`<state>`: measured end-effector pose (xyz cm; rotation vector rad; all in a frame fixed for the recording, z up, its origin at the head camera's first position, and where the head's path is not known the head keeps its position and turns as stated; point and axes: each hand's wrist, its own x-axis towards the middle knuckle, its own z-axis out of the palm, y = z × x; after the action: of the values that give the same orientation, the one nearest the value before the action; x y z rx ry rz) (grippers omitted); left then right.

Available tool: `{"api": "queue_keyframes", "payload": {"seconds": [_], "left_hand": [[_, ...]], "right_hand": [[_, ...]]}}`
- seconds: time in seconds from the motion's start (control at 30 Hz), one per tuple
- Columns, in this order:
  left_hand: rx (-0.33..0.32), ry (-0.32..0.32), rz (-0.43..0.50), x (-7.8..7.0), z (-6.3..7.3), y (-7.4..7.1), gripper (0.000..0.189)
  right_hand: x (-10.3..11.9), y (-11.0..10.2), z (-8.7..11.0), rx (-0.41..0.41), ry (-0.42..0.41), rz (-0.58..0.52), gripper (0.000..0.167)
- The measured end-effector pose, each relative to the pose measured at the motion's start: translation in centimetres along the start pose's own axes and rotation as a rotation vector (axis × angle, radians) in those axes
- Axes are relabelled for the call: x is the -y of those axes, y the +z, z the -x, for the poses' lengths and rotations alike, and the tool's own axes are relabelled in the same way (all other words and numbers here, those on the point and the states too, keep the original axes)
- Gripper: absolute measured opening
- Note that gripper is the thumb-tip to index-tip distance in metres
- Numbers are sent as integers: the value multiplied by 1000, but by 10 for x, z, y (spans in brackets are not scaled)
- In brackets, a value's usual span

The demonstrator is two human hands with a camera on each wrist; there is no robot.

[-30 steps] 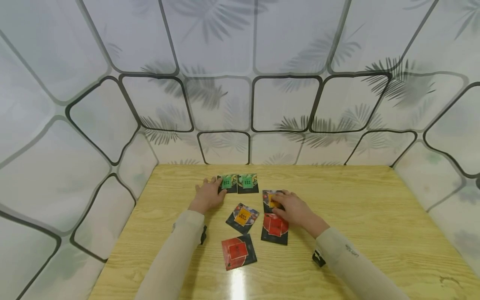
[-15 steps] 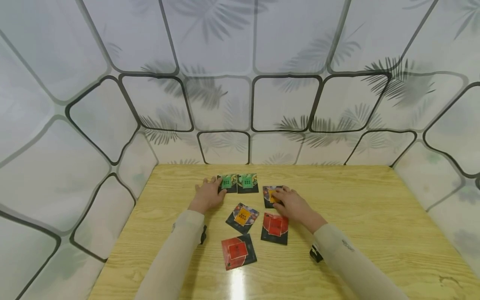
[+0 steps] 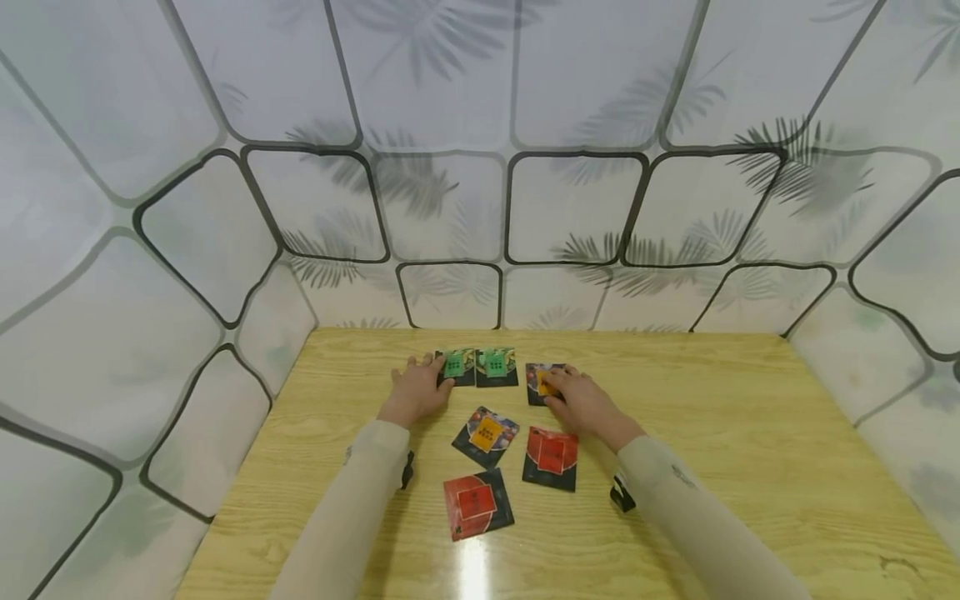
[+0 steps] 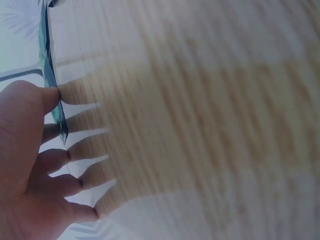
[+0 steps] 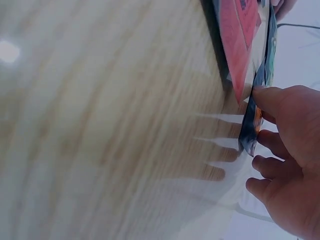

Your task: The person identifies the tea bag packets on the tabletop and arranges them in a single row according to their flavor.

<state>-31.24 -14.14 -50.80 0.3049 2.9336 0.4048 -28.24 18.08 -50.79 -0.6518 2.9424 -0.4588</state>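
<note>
Orange packet [image 3: 535, 385] | on tabletop [image 3: 712, 433], right of green packets [image 3: 496, 367] | label up, sides running away from person; partly covered, long axis unclear | right hand [image 3: 588, 406] resting fingertips on it | left hand [image 3: 416, 392] spread, touching nearest green packet

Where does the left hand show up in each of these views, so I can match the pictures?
Head: left hand just left of centre, below mid-height, thumb by a packet.
Left wrist: left hand along the left edge, mostly in the lower half.
Right wrist: part of the left hand, cut off at the top, near the right corner.
Shared landmark: the wooden table.
</note>
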Motion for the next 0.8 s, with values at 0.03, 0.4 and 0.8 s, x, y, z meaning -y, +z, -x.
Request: {"api": "queue_keyframes", "payload": {"seconds": [0.03,0.4,0.8], "left_hand": [[-1,-1,-2,0,0,0,65],[7,-10,-16,0,0,1,64],[9,-15,-18,-1,0,1,64]], "right_hand": [[0,0,-2,-3,-2,0,53],[-1,-4,-16,19,28,-10,55],[-4,-6,-24,40,56,-20,55]]}}
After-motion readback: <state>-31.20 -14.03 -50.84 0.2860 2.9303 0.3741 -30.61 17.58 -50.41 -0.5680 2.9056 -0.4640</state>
